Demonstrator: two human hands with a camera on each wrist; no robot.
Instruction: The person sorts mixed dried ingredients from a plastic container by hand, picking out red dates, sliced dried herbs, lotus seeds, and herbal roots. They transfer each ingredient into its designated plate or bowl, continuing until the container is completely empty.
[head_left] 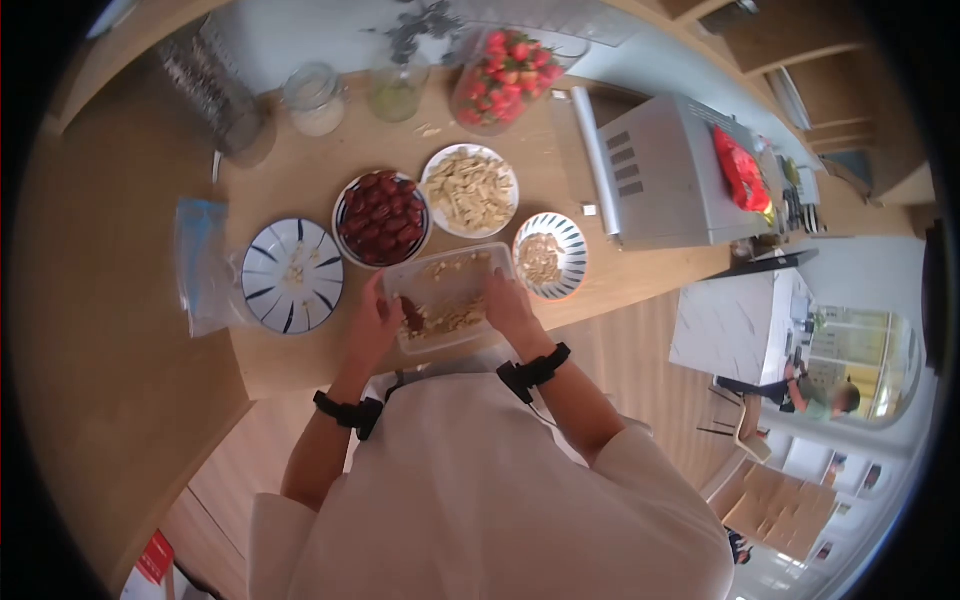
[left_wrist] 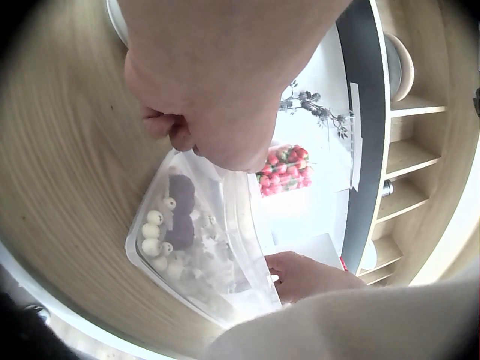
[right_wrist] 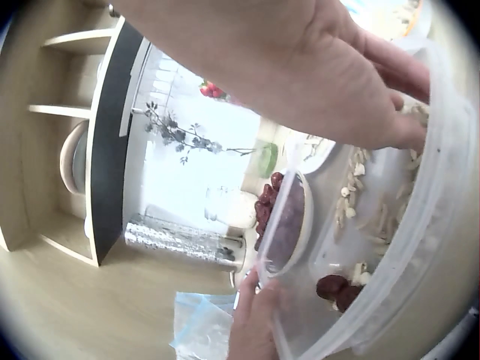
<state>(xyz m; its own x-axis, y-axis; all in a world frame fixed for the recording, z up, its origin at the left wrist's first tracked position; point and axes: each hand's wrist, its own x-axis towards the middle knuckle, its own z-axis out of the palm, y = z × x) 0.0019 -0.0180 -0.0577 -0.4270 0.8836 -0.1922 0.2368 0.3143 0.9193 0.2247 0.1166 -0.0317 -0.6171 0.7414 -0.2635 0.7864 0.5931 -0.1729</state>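
Now, the box: a clear rectangular plastic box [head_left: 430,288] sits at the near edge of the light wooden table [head_left: 280,180], right before the person, probably for easy reach; whether its base touches the wood I can't tell.
Left hand: the left hand [head_left: 370,325] grips the box's left end.
Right hand: and the right hand [head_left: 510,308] grips the right end, so the two likely steady it between them.
Inside: pale dry pieces [head_left: 462,318] line the near and far walls, dark red shrivelled pieces [head_left: 411,315] lie at the left end, perhaps gathered by a tilt or shake.
Far side: glossy dark red dates [head_left: 383,218] fill a round dark-rimmed bowl [head_left: 337,225]; to their right, cream-coloured slices [head_left: 470,188] spread over a white plate [head_left: 513,200], each kind apparently kept apart.
Right side: a striped orange-rimmed bowl [head_left: 572,250] holds beige flakes [head_left: 541,260], close by the right hand.
Left side: a white plate with dark blue rays [head_left: 268,262] bears just crumbs; beside it lies a clear blue-topped plastic bag [head_left: 205,270], seemingly out of the hands' way.
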